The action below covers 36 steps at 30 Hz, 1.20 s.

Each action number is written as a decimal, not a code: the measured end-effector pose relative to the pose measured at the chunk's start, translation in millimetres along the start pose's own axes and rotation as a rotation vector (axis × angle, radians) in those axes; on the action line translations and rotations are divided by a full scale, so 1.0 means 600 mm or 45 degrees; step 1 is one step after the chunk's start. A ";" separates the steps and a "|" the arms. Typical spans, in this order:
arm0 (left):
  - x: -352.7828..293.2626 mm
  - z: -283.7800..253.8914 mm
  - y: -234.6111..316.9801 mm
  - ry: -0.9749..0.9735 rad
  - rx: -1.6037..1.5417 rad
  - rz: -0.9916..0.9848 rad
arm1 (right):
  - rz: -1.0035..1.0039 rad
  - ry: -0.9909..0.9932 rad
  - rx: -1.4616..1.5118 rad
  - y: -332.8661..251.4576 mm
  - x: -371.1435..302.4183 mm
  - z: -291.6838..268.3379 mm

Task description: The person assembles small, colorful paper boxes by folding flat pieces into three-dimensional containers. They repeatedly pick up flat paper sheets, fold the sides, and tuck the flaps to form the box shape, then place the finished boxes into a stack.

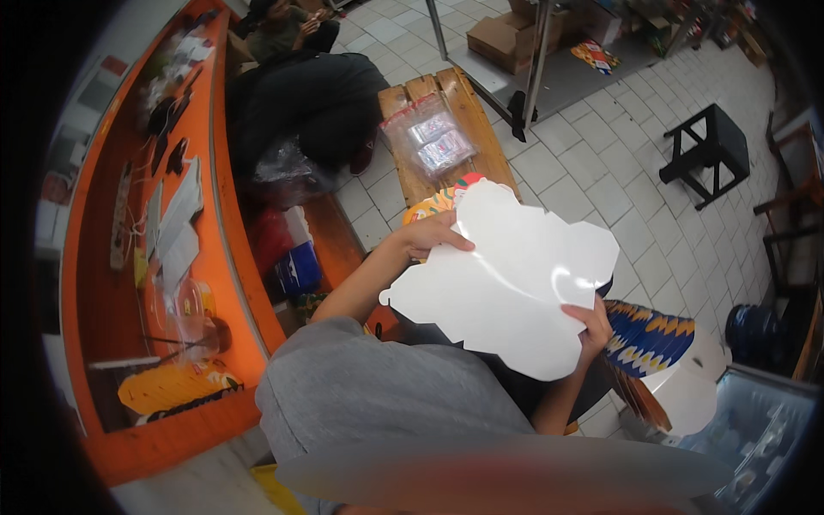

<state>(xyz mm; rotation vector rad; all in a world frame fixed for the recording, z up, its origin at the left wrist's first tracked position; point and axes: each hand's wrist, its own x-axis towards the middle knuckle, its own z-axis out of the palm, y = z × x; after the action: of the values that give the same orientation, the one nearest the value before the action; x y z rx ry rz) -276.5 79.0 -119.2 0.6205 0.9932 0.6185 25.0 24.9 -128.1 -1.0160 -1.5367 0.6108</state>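
Observation:
I hold a large white die-cut sheet (511,279) with a wavy outline, blank side up, in front of me. My left hand (427,233) grips its upper left edge with fingers over the rim. My right hand (590,326) pinches its lower right edge. Under the sheet's top edge peeks a colourful printed cutout (438,202) lying on a wooden bench (468,107). To the right of my right hand lies a stack of cutouts with a blue and yellow zigzag print (648,339).
A clear plastic bag of small packets (429,137) lies on the bench. An orange counter (215,215) with papers and tools runs along my left. Another person (287,26) sits beyond it. A black stool (708,150) stands on the tiled floor at right, a metal rack (532,51) with boxes behind.

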 end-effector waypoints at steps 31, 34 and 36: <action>0.064 0.014 -0.085 0.009 0.646 0.279 | 0.704 0.602 0.562 0.028 -0.097 0.041; 0.070 0.029 -0.111 -0.155 0.285 0.211 | 0.607 0.585 0.582 0.013 -0.080 0.040; 0.077 0.036 -0.128 -0.224 0.242 0.097 | 0.652 0.526 0.821 0.004 -0.073 0.030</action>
<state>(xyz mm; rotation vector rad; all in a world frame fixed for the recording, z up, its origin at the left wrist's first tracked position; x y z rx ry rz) -224.3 56.8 -191.3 0.8689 0.8721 0.5300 8.0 -9.1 -156.6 -0.9424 -0.6334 1.0872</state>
